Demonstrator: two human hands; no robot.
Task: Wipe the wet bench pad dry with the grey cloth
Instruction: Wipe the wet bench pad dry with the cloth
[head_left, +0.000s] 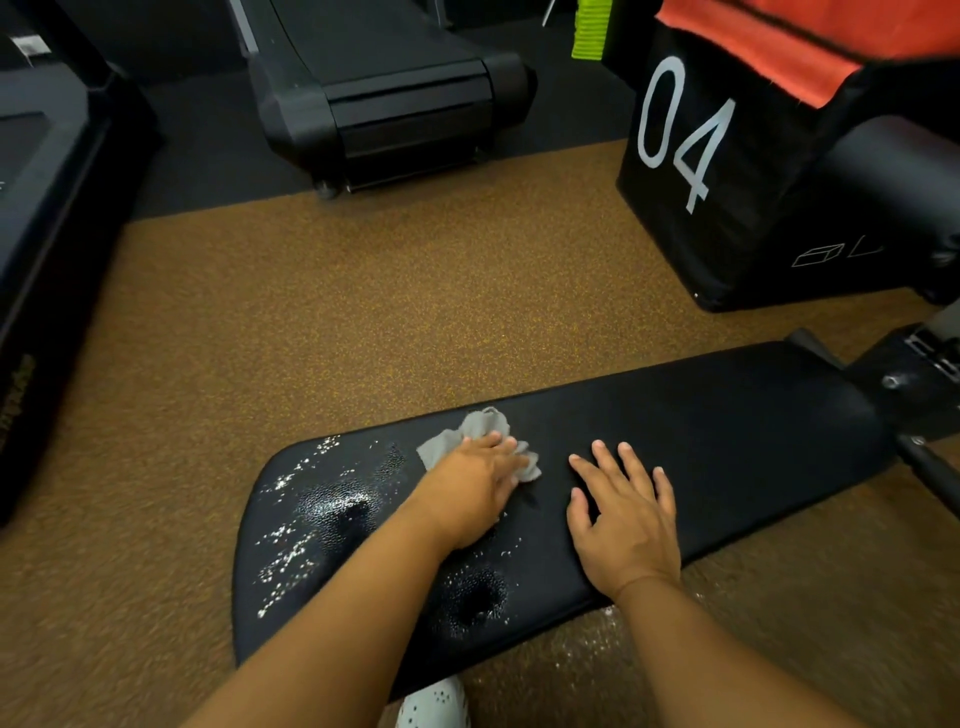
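1. Pressing left hand (475, 491) flat on grey cloth (480, 441), fingers extended over the bunched fabric, not curling round it; cloth lying near the far edge of the bench pad (727, 441), about mid-length.
2. Resting right hand (626, 512) just beside it, palm down on the pad, fingers spread wide, holding nothing; judging it as bracing.
3. Noting water droplets (291, 551) beading over the rounded left end, plus a wet patch (470, 597) near the front edge, by the left forearm. Right stretch of pad appearing dry.
4. Suggesting: spreading the cloth flatter for more contact, then drawing overlapping strokes leftward into the droplets, keeping firm, even pressure.
5. Suggesting: turning to a dry face once soaked, otherwise smearing likely.
6. Observing wet specks on the floor (587, 660) under the front edge; avoiding pushing water off the rim.
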